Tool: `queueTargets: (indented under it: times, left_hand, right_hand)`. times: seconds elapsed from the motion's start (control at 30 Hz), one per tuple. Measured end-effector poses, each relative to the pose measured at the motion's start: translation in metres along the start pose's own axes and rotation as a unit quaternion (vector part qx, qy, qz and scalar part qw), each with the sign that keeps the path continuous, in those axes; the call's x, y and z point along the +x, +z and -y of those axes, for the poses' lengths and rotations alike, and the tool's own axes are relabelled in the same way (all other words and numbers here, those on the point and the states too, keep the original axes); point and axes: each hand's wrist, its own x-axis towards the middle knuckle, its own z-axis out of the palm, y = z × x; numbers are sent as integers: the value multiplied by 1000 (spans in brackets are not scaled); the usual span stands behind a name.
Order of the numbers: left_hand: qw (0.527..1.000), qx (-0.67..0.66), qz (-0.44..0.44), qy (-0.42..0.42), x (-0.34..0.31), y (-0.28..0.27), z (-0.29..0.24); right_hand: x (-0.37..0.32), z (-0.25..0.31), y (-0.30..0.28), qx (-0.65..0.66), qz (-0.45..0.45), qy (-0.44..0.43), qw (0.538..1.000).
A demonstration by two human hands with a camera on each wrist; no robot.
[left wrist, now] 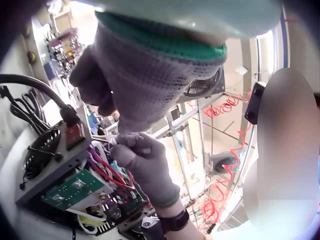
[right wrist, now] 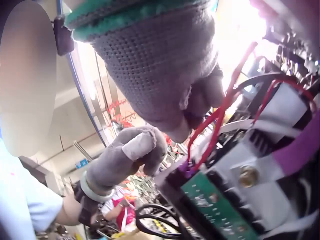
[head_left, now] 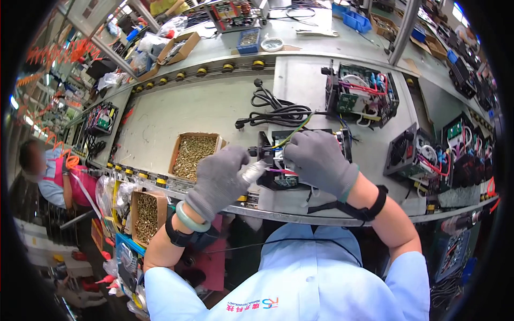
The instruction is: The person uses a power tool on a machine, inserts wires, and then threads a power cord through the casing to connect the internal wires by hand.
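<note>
Both hands wear grey knit gloves and are close together over an electrical unit [head_left: 278, 179] with a black fan end, a green circuit board [left wrist: 75, 190] and loose wires. My left hand [head_left: 219, 174] is curled beside the unit's fan end, white tape round its thumb [right wrist: 139, 146]. My right hand [head_left: 318, 160] is curled over the unit's open top, near the yellow-green wire [head_left: 293, 132] and red wires [right wrist: 220, 117]. In the left wrist view its fingers [left wrist: 125, 156] come right below the left hand. What the fingertips hold is hidden; I cannot tell.
Coiled black power cords [head_left: 278, 112] lie behind the unit. A cardboard box of small brass-coloured parts [head_left: 195, 156] stands to the left. Similar units [head_left: 364, 93] stand at the back and right [head_left: 420, 155]. A metal rail [head_left: 300, 216] edges the bench in front.
</note>
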Motion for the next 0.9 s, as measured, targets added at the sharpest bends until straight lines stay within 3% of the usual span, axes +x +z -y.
queueTargets:
  times: [0.07, 0.1, 0.13, 0.2, 0.27, 0.33, 0.37, 0.4, 0.47, 0.5, 0.6, 0.83, 0.9]
  left_hand:
    - [968, -3, 204, -145, 0, 7, 11]
    - [950, -95, 264, -138, 3, 9, 18]
    - [949, -94, 269, -137, 4, 14, 20]
    - [886, -301, 270, -229, 5, 22, 23]
    - [897, -284, 289, -176, 6, 25, 34]
    - [913, -333, 230, -44, -4, 41, 54]
    - [885, -363, 272, -104, -8, 39, 57]
    - [883, -362, 280, -103, -9, 38, 57]
    - [911, -360, 202, 15, -6, 31, 50]
    - [877, -408, 239, -84, -4, 31, 47]
    - [891, -368, 250, -87, -8, 38, 58]
    - [875, -409, 240, -104, -8, 40, 57]
    - [920, -321, 226, -4, -11, 45, 67]
  right_hand:
    - [-2, -2, 5, 7, -17, 5, 1000]
    - [-3, -3, 8, 11, -19, -18, 1000]
    - [-3, -2, 9, 18, -20, -41, 999]
    - [-1, -1, 4, 36, -4, -23, 999]
    - [5, 2, 2, 30, 52, -19, 998]
    - [12, 5, 4, 14, 86, -23, 996]
    - [14, 6, 5, -1, 123, -33, 992]
    - [18, 6, 6, 1, 123, -26, 992]
    - [24, 4, 6, -4, 178, -63, 982]
    - [26, 3, 5, 0, 191, -67, 979]
    - [24, 0, 7, 7, 173, -73, 982]
    - [12, 0, 7, 46, 132, -48, 989]
    - [12, 0, 10, 47, 129, -50, 989]
